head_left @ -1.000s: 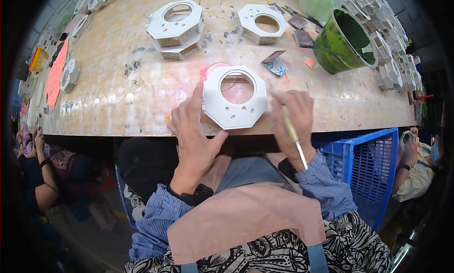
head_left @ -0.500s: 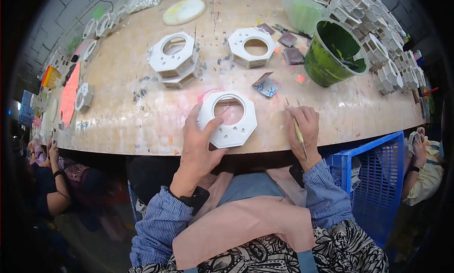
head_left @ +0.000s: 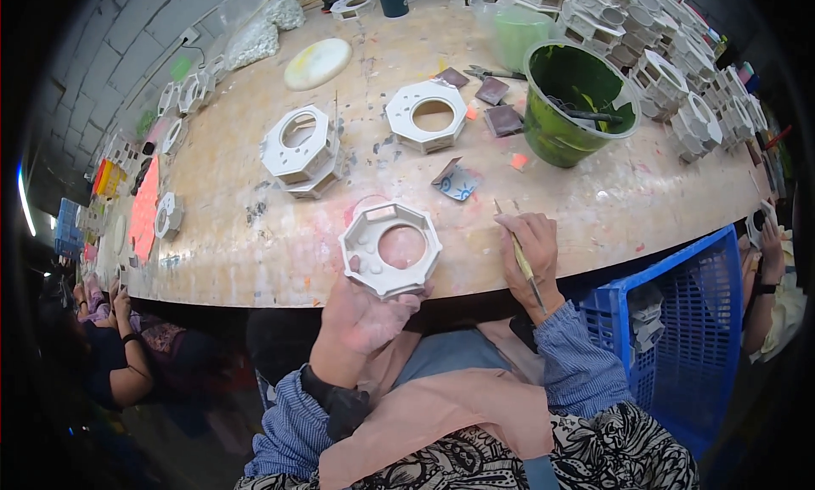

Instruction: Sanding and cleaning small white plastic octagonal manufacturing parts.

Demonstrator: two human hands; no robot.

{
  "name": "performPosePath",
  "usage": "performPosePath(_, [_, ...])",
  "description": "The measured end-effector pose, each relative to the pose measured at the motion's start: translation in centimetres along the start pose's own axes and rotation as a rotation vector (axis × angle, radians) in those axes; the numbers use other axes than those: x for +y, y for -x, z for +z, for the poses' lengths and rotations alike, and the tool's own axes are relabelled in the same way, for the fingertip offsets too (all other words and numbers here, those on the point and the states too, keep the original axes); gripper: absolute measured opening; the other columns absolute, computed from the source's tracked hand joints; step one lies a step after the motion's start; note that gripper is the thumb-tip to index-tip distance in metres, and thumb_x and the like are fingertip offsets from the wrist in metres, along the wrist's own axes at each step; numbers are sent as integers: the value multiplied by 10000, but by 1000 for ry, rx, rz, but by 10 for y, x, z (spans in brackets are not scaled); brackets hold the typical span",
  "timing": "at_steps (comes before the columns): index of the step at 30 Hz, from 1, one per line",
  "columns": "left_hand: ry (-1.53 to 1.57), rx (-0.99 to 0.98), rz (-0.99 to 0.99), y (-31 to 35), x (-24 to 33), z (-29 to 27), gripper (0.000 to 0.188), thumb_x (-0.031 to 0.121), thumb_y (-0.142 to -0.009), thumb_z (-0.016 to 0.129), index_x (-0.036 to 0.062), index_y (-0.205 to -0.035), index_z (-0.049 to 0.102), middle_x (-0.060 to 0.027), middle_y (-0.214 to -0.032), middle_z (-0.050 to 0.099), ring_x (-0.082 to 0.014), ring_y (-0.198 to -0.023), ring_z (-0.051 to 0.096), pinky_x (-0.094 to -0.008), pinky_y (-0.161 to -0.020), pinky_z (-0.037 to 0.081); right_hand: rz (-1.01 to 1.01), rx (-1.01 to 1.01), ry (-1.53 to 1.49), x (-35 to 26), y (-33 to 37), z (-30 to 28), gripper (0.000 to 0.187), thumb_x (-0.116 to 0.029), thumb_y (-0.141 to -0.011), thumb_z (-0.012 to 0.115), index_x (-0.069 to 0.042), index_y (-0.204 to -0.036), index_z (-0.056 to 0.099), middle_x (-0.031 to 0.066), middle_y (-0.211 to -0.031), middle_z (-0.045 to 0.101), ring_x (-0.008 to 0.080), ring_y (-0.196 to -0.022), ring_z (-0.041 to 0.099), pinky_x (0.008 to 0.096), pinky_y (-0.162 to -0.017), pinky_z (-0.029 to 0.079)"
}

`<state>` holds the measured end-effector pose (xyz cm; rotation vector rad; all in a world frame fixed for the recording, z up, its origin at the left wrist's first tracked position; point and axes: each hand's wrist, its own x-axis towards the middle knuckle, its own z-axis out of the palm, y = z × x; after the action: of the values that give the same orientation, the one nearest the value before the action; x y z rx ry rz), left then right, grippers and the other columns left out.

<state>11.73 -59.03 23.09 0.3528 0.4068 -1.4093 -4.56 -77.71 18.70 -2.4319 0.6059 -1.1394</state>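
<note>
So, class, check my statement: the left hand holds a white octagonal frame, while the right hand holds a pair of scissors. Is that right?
Not quite: the right hand holds a slim, pointed tool with a yellowish handle, not scissors, as the head view shows. The left hand does hold a white octagonal frame.

Octagonal frame (head_left: 371,252) in left hand (head_left: 365,314), tool (head_left: 522,262) in right hand (head_left: 541,254)
</note>
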Motion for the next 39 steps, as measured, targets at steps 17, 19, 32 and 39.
performPosePath(17, [-1751, 534, 1170, 7, 14, 5, 542, 78, -754, 766, 47, -1245, 540, -183, -1214, 479, -350, -965, 610, -387, -760, 543, -54, -179, 47, 13, -8, -9, 299, -50, -775, 552, -33, -1067, 610, 126, -878, 527, 313, -835, 534, 403, -754, 406])
performPosePath(19, [-2242, 545, 1371, 4, 17, -3, 675, 148, -615, 877, 63, -1210, 570, -223, -1273, 373, -397, -1098, 537, -416, -891, 497, -91, -236, 79, 19, -22, -10, 297, -44, -784, 537, -29, -1073, 605, 131, -901, 530, 321, -859, 534, 401, -772, 407])
performPosePath(32, [-2042, 509, 1189, 7, 18, -29, 1239, 238, -512, 928, 23, -1502, 214, -188, -1284, 458, -351, -1149, 410, -443, -1016, 298, 14, -386, 419, 27, -94, 45, 205, -130, -856, 614, -40, -1038, 635, 164, -967, 583, 364, -888, 571, 441, -766, 468])
performPosePath(39, [-2006, 468, 1168, 4, 21, -34, 1220, 190, -551, 906, 31, -1515, 174, -174, -1279, 460, -352, -1178, 394, -443, -1023, 280, -19, -446, 389, 0, -87, 55, 269, -182, -790, 718, -15, -964, 599, 171, -986, 584, 339, -907, 574, 446, -758, 463])
